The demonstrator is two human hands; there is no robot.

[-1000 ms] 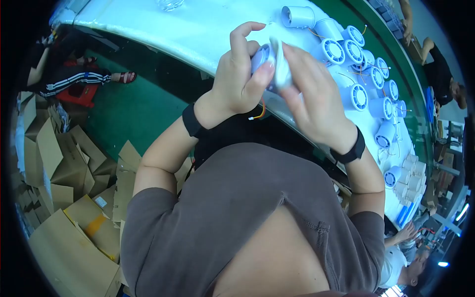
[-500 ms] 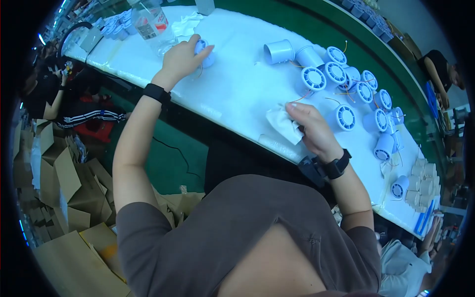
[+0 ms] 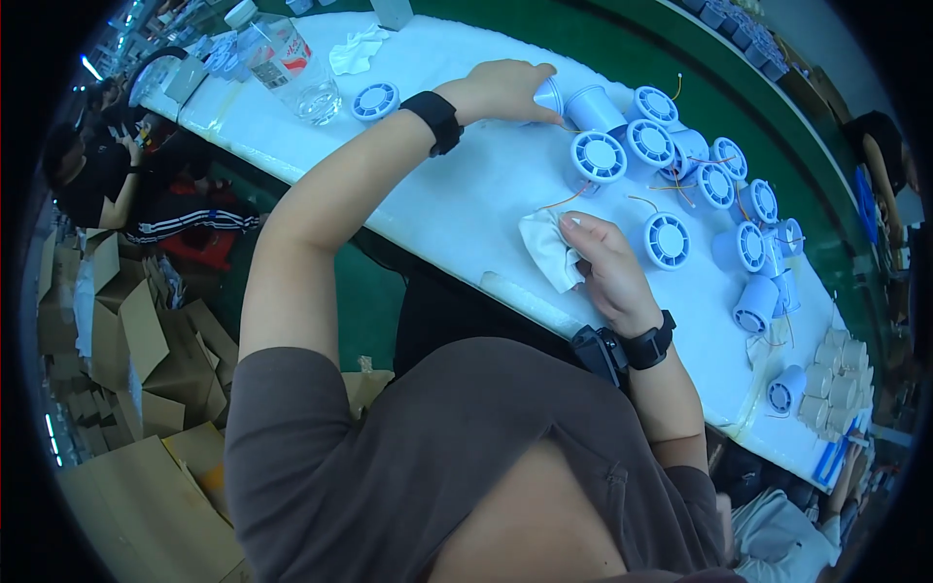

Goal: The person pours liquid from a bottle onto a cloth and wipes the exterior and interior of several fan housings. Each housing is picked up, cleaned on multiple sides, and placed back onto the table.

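My left hand (image 3: 505,89) reaches across the table, its thumb and fingers closed around a white cylindrical duct fan (image 3: 550,96) that lies on its side. Most of that fan is hidden behind the hand. My right hand (image 3: 612,267) pinches a crumpled white cloth (image 3: 551,251) above the near part of the table. To the left of my left wrist stands a single duct fan (image 3: 375,100), grille up. Right of the held fan lies another fan (image 3: 595,111) on its side, and close by a fan with thin wires (image 3: 598,157) stands upright.
Several more duct fans (image 3: 716,185) crowd the right half of the white table (image 3: 457,194). A clear plastic bottle (image 3: 292,73) and a crumpled white tissue (image 3: 357,51) are at the far left. White cylinders (image 3: 831,384) stand at the right end. Cardboard boxes (image 3: 146,335) lie on the floor at left.
My left hand has left the fan beside the bottle and moved right to the fan lying at the group's left edge. My right hand still holds the cloth in about the same place.
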